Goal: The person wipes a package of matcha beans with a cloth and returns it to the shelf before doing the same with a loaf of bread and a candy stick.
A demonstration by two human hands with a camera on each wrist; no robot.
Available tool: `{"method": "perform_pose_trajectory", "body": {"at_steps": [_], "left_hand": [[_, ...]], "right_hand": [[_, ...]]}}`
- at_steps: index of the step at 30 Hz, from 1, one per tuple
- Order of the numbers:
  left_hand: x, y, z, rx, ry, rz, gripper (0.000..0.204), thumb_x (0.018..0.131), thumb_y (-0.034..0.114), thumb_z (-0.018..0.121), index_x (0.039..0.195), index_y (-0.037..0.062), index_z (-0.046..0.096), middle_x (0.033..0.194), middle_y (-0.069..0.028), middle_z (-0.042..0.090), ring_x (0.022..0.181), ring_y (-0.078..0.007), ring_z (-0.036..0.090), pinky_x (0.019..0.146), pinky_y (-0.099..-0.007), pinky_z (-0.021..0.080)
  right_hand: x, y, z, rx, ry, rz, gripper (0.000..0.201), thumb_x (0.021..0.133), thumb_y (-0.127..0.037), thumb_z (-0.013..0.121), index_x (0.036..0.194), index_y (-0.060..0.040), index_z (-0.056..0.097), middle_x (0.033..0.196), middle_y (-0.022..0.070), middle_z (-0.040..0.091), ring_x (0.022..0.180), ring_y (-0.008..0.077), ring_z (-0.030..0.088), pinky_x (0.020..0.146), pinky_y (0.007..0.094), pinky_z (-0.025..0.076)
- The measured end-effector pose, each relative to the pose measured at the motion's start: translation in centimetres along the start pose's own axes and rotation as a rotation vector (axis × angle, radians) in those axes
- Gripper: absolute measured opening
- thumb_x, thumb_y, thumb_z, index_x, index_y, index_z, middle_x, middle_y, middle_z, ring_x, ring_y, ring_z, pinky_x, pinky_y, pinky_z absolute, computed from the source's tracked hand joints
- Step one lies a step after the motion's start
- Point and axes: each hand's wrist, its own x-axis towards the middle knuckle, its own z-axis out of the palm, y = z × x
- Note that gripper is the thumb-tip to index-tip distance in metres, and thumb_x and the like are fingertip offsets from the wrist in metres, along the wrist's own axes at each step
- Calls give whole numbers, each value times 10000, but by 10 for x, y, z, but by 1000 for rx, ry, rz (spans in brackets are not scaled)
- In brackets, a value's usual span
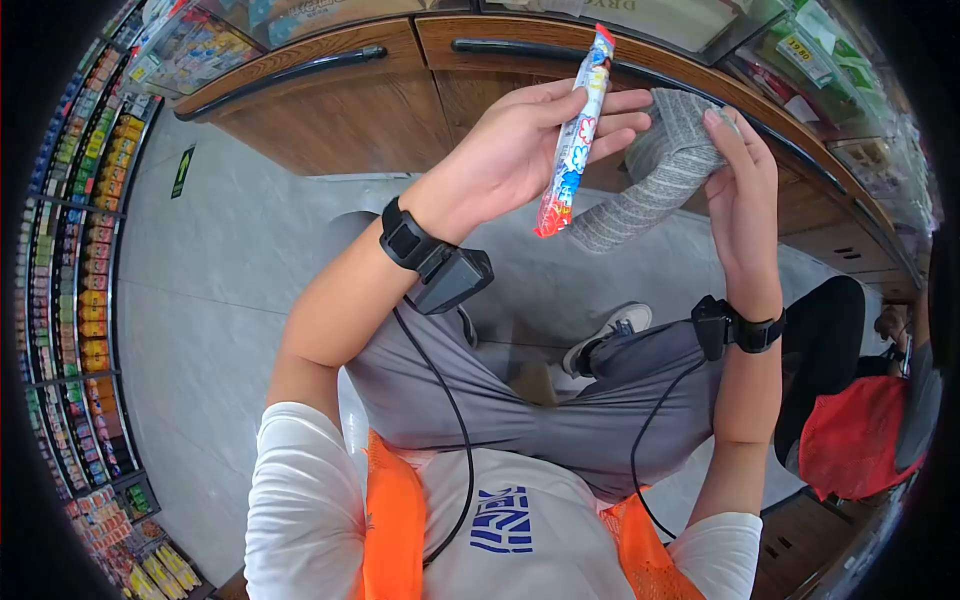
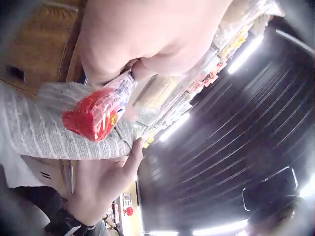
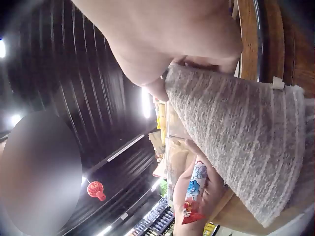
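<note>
In the head view my left hand (image 1: 495, 155) holds a slim white packet (image 1: 577, 145) with red ends and blue and red print. The thumb lies across it and the fingers reach out behind. My right hand (image 1: 745, 190) pinches a grey striped cloth (image 1: 665, 175) near its upper edge, thumb in front, and the rest hangs folded to the left. The left fingertips are right at the cloth's edge. From the left wrist, the packet's red end (image 2: 93, 115) overlaps the cloth (image 2: 39, 128). A small white tag (image 3: 278, 83) shows on the cloth in the right wrist view.
Wooden cabinets (image 1: 350, 120) with dark bar handles stand in front, below packaged goods. Shelves of small colourful packs (image 1: 95, 260) line the left. On the right is another person with a red cloth (image 1: 860, 435). Black cables (image 1: 455, 400) run from both wrist cameras.
</note>
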Motion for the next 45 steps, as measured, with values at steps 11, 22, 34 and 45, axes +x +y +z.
{"method": "perform_pose_trajectory", "body": {"at_steps": [11, 22, 34, 45], "left_hand": [[51, 6, 8, 140, -157, -34, 371, 1122, 229, 456, 1383, -35, 458, 1484, -218, 530, 708, -56, 451, 593, -187, 455], [62, -6, 26, 362, -148, 149, 199, 1109, 231, 476, 1255, 95, 470, 1501, -236, 516, 1284, -310, 605, 1044, -411, 509], [61, 4, 19, 349, -360, 210, 393, 1028, 78, 612, 1399, 82, 482, 1566, -250, 428, 1465, -371, 429, 1195, -458, 399], [59, 3, 9, 162, -286, 63, 567, 1052, 106, 558, 1534, -33, 295, 1478, -252, 495, 1384, -391, 512, 1193, -490, 427]], "right_hand": [[3, -18, -18, 31, 100, -125, 165, 1011, -159, 657, 1098, -20, 680, 1021, 3, 703, 952, 63, 634, 864, 228, 462], [4, -18, -28, -93, 128, -155, 135, 1009, -185, 679, 998, -51, 666, 929, -20, 690, 803, 32, 598, 728, 201, 438], [5, -17, -39, -163, 187, -314, 139, 1030, -169, 664, 1043, -33, 638, 977, 9, 695, 826, 34, 613, 734, 201, 468], [4, -17, -30, -183, 192, -327, 223, 1015, -149, 686, 1169, 6, 643, 1027, 36, 729, 882, 55, 656, 780, 201, 491]]}}
